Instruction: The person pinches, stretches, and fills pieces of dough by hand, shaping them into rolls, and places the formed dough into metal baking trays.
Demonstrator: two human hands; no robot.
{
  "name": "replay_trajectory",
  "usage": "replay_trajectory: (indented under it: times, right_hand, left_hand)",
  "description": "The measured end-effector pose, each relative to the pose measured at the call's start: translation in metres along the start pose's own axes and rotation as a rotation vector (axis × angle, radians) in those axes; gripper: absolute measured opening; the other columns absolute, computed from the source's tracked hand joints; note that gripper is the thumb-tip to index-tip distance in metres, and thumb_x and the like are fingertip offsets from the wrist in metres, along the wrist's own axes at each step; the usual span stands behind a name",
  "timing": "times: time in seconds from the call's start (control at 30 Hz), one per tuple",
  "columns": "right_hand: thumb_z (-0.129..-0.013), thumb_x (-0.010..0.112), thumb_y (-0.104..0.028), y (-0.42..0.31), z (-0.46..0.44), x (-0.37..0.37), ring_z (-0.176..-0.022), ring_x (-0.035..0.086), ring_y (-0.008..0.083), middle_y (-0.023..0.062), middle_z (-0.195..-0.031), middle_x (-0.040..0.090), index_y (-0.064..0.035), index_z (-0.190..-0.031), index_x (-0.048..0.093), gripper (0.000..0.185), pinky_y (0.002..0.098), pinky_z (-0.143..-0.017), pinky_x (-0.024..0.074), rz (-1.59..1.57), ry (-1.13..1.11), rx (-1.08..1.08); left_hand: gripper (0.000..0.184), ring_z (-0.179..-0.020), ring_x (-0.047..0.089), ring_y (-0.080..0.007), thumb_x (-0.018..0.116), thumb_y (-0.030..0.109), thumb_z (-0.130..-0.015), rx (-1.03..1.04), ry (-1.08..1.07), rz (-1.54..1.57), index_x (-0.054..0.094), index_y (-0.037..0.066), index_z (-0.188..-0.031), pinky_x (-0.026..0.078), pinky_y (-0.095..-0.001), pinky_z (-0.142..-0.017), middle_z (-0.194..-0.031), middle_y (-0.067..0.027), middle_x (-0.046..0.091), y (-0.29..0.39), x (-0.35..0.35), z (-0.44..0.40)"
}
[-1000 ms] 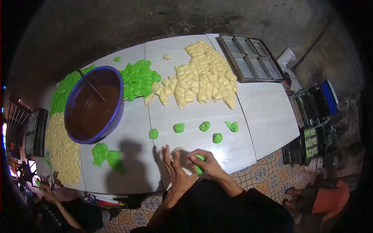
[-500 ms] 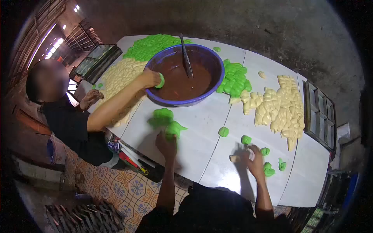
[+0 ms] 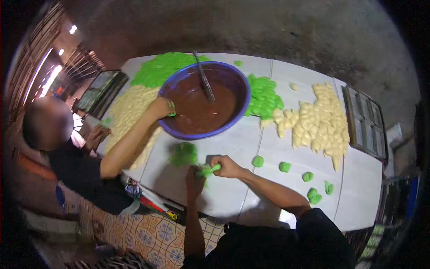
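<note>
My left hand (image 3: 194, 180) is closed around a soft lump of green dough (image 3: 207, 171) over the near part of the table. From the right, my right hand (image 3: 227, 167) grips the other end, so the dough stretches between both hands. Just beyond them lies a larger green dough mass (image 3: 184, 153), somewhat blurred. Several small green dough pieces, including a rounded one (image 3: 258, 161) and a rougher one (image 3: 314, 196), are spaced out to the right of my right forearm.
A blue basin (image 3: 246, 101) holds brown filling or batter and a long-handled utensil (image 3: 204, 80). A co-worker's hand (image 3: 160, 109) is at its left rim with green dough. Cream dough pieces (image 3: 320, 121) and green ones (image 3: 264, 98) cover parts of the white table (image 3: 286, 139). A divided frame (image 3: 365, 123) stands right.
My right hand has moved left from beside the small green pieces and now grips the dough in my left hand. The co-worker's hand has lowered slightly at the basin.
</note>
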State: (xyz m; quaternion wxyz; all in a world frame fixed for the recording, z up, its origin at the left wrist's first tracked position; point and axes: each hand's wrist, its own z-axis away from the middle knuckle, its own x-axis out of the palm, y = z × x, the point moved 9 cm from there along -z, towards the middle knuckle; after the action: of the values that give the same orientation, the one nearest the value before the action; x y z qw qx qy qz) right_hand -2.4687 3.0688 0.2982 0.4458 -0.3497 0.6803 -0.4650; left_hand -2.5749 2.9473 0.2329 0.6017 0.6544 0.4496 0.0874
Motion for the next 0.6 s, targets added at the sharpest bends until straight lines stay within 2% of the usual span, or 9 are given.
replay_trajectory:
  times: [0.07, 0.17, 0.27, 0.33, 0.4, 0.43, 0.5, 0.57, 0.6]
  right_hand:
    - [-0.063, 0.063, -0.003, -0.021, 0.06, -0.04, -0.086, 0.057, 0.0206, 0.0084, -0.086, 0.059, -0.0035, -0.088, 0.057, 0.025, 0.0324, -0.077, 0.0448, -0.165, 0.072, 0.166]
    - [-0.065, 0.063, -0.006, -0.072, 0.165, -0.117, -0.083, 0.053, 0.0172, 0.0056, -0.081, 0.055, -0.0038, -0.086, 0.057, 0.021, 0.0304, -0.077, 0.0418, -0.175, 0.299, 0.013]
    - [-0.069, 0.064, -0.01, -0.107, 0.286, -0.184, -0.082, 0.052, 0.0169, 0.0079, -0.088, 0.054, -0.0052, -0.084, 0.058, 0.017, 0.0312, -0.074, 0.0441, -0.372, 0.659, -0.062]
    - [-0.072, 0.066, -0.017, -0.126, 0.37, -0.214, -0.082, 0.052, 0.017, 0.0111, -0.096, 0.051, -0.0034, -0.083, 0.058, 0.019, 0.0293, -0.069, 0.0468, -0.781, 0.929, -0.35]
    - [-0.076, 0.067, -0.026, -0.136, 0.455, -0.226, -0.083, 0.053, 0.0163, 0.0129, -0.099, 0.049, -0.0007, -0.084, 0.057, 0.029, 0.0267, -0.066, 0.0488, -0.741, 1.003, -0.376]
    - [-0.077, 0.066, -0.03, -0.111, 0.5, -0.223, -0.088, 0.055, 0.0198, 0.0178, -0.107, 0.05, 0.001, -0.094, 0.059, 0.036, 0.03, -0.071, 0.0497, -0.737, 1.127, -0.287]
    - [-0.08, 0.066, -0.026, -0.063, 0.556, -0.214, -0.107, 0.052, 0.032, 0.0261, -0.129, 0.044, 0.0015, -0.116, 0.057, 0.047, 0.0393, -0.086, 0.0482, 0.303, 1.268, 0.626]
    - [-0.08, 0.067, -0.023, -0.06, 0.564, -0.185, -0.116, 0.05, 0.0371, 0.0292, -0.129, 0.047, -0.0015, -0.127, 0.053, 0.053, 0.0428, -0.093, 0.0444, 0.884, 1.262, 1.058]
    - [-0.081, 0.066, -0.018, -0.056, 0.534, -0.168, -0.119, 0.048, 0.0313, 0.026, -0.13, 0.048, -0.0027, -0.132, 0.048, 0.056, 0.0407, -0.094, 0.0438, 0.339, 1.273, 0.796]
  left_hand:
    - [0.031, -0.083, 0.058, -0.0245, 0.061, -0.003, -0.066, -0.182, -0.212, 0.241, 0.055, 0.003, -0.096, 0.046, -0.0335, -0.074, -0.089, -0.0115, 0.054, 0.054, 0.009, 0.018]
    - [0.039, -0.086, 0.054, -0.0221, 0.057, -0.003, -0.069, 0.22, -0.681, 0.17, 0.058, 0.001, -0.107, 0.045, -0.0331, -0.077, -0.09, -0.0111, 0.051, 0.178, 0.061, 0.039]
    - [0.029, -0.088, 0.055, -0.0272, 0.059, 0.0, -0.071, 0.294, -1.033, 0.15, 0.061, -0.004, -0.1, 0.045, -0.0342, -0.076, -0.092, -0.0134, 0.053, 0.195, 0.139, 0.083]
    - [0.033, -0.091, 0.054, -0.0271, 0.063, -0.004, -0.068, 0.258, -1.187, 0.134, 0.06, -0.003, -0.101, 0.043, -0.0346, -0.083, -0.096, -0.0142, 0.055, 0.219, 0.165, 0.1]
    - [0.025, -0.091, 0.056, -0.0271, 0.064, -0.003, -0.075, 0.374, -1.254, 0.24, 0.059, -0.003, -0.1, 0.045, -0.0348, -0.082, -0.096, -0.014, 0.057, 0.228, 0.191, 0.123]
    - [0.024, -0.092, 0.057, -0.0274, 0.064, -0.002, -0.077, 0.394, -1.281, 0.263, 0.059, -0.003, -0.1, 0.045, -0.0349, -0.082, -0.097, -0.0143, 0.057, 0.241, 0.201, 0.134]
    - [0.024, -0.094, 0.057, -0.0272, 0.066, 0.002, -0.08, 0.336, -1.29, 0.394, 0.059, -0.003, -0.103, 0.045, -0.035, -0.085, -0.098, -0.0148, 0.057, 0.259, 0.215, 0.159]
    - [0.027, -0.095, 0.056, -0.0267, 0.067, 0.002, -0.079, 0.325, -1.277, 0.23, 0.059, -0.003, -0.105, 0.044, -0.0346, -0.086, -0.098, -0.0144, 0.057, 0.277, 0.234, 0.179]
    - [0.028, -0.096, 0.056, -0.0265, 0.068, 0.003, -0.079, 0.317, -1.256, 0.149, 0.059, -0.003, -0.105, 0.044, -0.0344, -0.086, -0.098, -0.0143, 0.057, 0.28, 0.24, 0.185]
